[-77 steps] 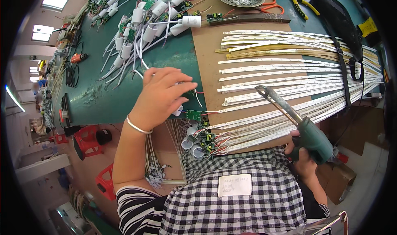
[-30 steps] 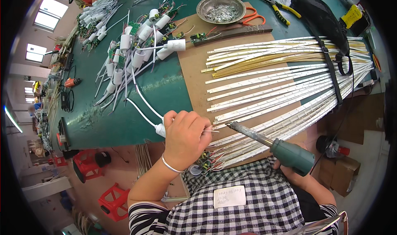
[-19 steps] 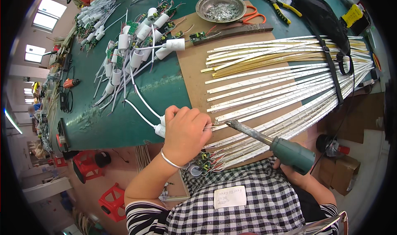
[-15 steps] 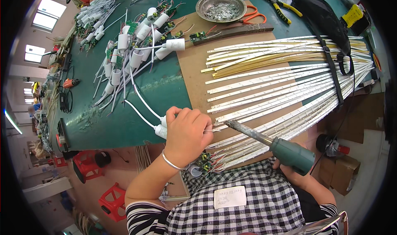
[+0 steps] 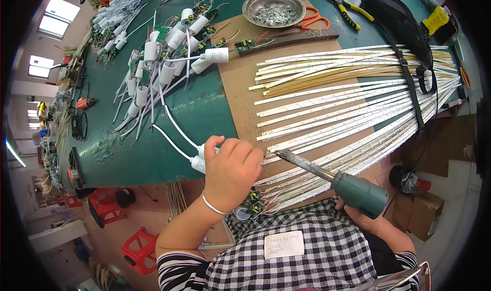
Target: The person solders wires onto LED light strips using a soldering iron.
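Note:
My right hand point(image 5: 358, 217) grips a soldering iron by its green handle point(image 5: 362, 195). The iron's dark, crusted tip point(image 5: 281, 154) is over the end of a white LED strip point(image 5: 302, 146), a short way right of my left fingers; whether it touches is hard to tell. My left hand point(image 5: 232, 170) is closed, back upward, around white plastic end caps point(image 5: 198, 163) whose white cables point(image 5: 169, 140) run off to the far left. Its fingertips point at the strip ends and are partly hidden. Beside my left wrist, a small circuit board with wires point(image 5: 252, 201) lies by the nearest strips.
Many LED strips fan out over a brown board point(image 5: 240, 101) on the green table point(image 5: 128, 158). A heap of capped cables point(image 5: 169, 71) lies at left. Farther back are a metal bowl point(image 5: 273, 9), orange-handled scissors point(image 5: 313, 20), pliers point(image 5: 345, 9) and a black mesh bag point(image 5: 399, 25).
My left hand has shifted slightly, its fingers curling so that the thin wires at their tips show less. The iron's tip has moved a little to the left.

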Demonstrator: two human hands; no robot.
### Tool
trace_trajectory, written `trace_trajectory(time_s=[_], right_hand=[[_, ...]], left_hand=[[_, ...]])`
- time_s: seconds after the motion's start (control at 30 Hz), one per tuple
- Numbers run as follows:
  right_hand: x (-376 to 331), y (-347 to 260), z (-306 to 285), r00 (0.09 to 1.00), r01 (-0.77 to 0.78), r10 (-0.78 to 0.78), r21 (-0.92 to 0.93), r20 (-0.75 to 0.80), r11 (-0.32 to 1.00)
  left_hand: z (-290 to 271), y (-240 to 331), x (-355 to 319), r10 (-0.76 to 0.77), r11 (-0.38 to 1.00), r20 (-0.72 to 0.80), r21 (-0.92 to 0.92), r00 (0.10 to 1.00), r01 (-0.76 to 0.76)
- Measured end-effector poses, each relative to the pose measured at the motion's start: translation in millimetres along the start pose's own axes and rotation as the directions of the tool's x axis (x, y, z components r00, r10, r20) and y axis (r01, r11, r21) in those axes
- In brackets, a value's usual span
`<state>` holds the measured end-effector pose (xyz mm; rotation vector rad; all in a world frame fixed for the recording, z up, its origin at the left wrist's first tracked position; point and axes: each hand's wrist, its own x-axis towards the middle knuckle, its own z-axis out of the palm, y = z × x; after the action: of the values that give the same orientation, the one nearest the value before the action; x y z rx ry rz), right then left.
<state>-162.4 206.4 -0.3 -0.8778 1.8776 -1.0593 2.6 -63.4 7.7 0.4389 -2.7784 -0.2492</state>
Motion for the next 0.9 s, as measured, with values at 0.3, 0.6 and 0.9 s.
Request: trace_trajectory(time_s=[0.3, 0.6, 0.9], right_hand=[[5, -8, -6, 0.996, 0.063, -0.055, -0.109, 0.068, 0.992], [-1, 4, 5, 1.000, -0.015, 0.015, 0.010, 0.019, 1.000], [11, -2, 5, 0.958, 0.286, -0.280, -0.236, 0.057, 0.929]], left_hand=[[-1, 0, -7, 0.102, 0.993, -0.057, 0.070, 0.993, -0.098], [-1, 0, -8, 0.107, 0.993, -0.085, 0.049, 0.991, -0.103], [0, 0, -8, 0.097, 0.995, -0.065, 0.030, 0.993, -0.095]])
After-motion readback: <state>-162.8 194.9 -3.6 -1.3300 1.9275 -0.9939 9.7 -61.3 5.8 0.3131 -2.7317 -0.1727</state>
